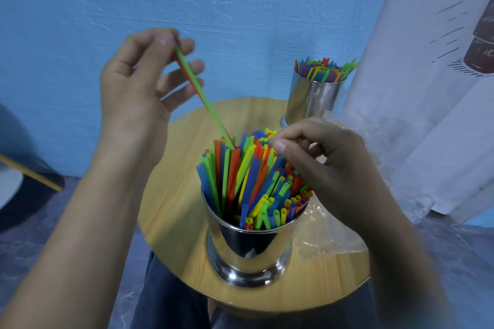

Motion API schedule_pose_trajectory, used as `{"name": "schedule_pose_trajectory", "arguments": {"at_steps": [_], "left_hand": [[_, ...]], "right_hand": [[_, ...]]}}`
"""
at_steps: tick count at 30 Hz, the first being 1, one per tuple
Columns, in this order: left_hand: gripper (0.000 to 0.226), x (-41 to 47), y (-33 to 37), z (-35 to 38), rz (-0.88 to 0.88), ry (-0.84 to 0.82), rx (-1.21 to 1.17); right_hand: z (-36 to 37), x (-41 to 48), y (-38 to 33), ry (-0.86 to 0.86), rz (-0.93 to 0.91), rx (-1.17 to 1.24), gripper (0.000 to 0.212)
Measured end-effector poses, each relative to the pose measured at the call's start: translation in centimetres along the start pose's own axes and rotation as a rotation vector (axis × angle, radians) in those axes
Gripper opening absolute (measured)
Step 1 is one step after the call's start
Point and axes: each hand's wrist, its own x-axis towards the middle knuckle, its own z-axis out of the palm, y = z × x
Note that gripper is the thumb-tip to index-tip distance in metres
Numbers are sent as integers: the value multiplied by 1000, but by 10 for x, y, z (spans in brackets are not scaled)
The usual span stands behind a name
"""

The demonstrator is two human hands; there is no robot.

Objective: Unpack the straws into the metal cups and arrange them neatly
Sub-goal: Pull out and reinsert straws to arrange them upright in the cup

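We are pinching the top of a green straw (205, 99) with our left hand (139, 83), angling its foot into a gap in the near cup (248, 248). Our right hand (334, 165) is nipping the packed straws (240, 176) aside, likely making room. The far cup (312, 99) is standing full on the worktop (173, 222), near the clear wrapper (328, 238).

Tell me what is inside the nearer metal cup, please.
The nearer metal cup is packed with coloured straws. The left hand pinches a green straw whose lower end dips among them. The cup's bottom is covered by the straws.
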Motion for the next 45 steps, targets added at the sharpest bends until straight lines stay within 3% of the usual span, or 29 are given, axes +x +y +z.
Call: {"name": "schedule_pose_trajectory", "arguments": {"at_steps": [4,9,19,25,37,45], "left_hand": [[7,6,-1,-12,-22,115,-216],[5,2,-9,-12,-115,185,-352],[6,-4,-18,-10,-162,186,-285],[7,-8,-22,-9,-179,172,-280],[10,6,-24,-30,-209,321,-511],[25,-8,-30,-10,-333,288,-604]], "right_hand": [[1,0,1,8,17,-22,15],[3,1,-1,5,30,-18,30],[3,3,-8,13,19,89,31],[3,5,-11,-6,-10,84,15],[5,5,-8,17,64,30,4],[0,6,-12,176,111,301,49]]}}
